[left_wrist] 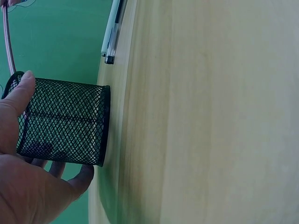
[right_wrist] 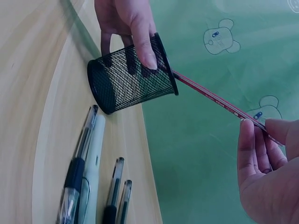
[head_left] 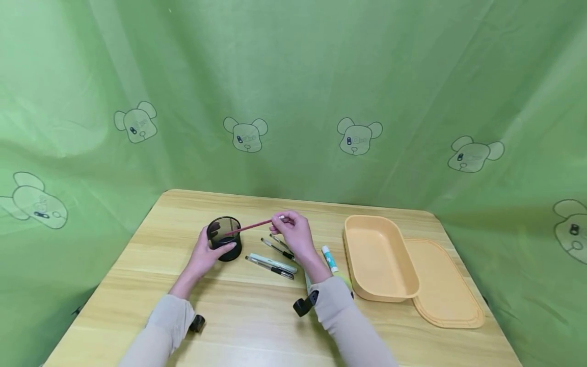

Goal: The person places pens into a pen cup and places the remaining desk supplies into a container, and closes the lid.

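A black mesh pen holder stands on the table at the left, and my left hand grips it around the side. In the left wrist view the thumb lies over the rim of the pen holder and the other fingers curl behind it. My right hand pinches a red pencil near one end. The pencil slants down, its other end inside the pen holder's mouth. Several pens lie on the table between the hands, among them a pale green one.
Right of the right forearm lies a glue stick with a blue and white label. A yellow item is partly hidden by the sleeve. An orange plastic box stands farther right, beside its flat lid. A green curtain hangs behind the table.
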A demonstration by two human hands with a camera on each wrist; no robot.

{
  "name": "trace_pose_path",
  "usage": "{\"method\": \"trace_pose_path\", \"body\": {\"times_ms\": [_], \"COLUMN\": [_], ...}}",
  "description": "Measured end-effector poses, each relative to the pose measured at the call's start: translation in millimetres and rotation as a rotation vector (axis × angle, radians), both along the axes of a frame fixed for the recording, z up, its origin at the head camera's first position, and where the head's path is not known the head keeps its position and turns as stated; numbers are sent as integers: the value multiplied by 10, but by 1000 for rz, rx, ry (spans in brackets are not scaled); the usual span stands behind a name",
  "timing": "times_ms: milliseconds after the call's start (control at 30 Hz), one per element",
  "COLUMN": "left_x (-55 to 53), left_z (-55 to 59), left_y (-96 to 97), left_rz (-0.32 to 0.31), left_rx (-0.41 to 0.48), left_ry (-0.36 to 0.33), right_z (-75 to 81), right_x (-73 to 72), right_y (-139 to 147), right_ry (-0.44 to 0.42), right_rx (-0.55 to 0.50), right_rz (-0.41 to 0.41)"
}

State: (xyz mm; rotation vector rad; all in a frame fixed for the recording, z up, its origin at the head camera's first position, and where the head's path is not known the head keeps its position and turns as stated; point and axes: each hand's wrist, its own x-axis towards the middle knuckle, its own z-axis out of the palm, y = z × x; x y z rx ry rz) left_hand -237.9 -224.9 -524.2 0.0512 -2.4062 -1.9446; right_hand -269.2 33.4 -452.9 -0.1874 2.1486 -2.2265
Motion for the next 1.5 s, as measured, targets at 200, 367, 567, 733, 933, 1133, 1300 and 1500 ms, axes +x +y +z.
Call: {"method": "trace_pose_path", "body": {"times_ms": [200, 367, 567, 733, 933, 1133, 1300, 1500], "left_x": [88, 12, -79, -79, -82, -76, -68, -62], "left_z": [169, 15, -157, -163, -166, -150, -139, -143], "left_y": [28, 6, -32, -25, -30, -36, -34, -37], "left_rz": [-14, 1, 24, 29, 28, 27, 19, 14], "left_rx": [-17, -20, -75, -69, -62, -58, -41, -30], "left_ry": [-4, 14, 29, 33, 23, 25, 26, 22], "right_z": [-22, -45, -117, -160, -163, -163, -177, -272], "right_x": [-3, -36, -62, -38, -9, -24, -39, 40], "right_y": [-152, -272, -399, -482, -527, -414, -204, 74], "right_ry": [-20, -16, -11, -26, -27, -20, -17, -2], "right_rx": [28, 51, 104, 112, 109, 126, 144, 254], "right_rz": [36, 53, 90, 127, 162, 164, 122, 116]}}
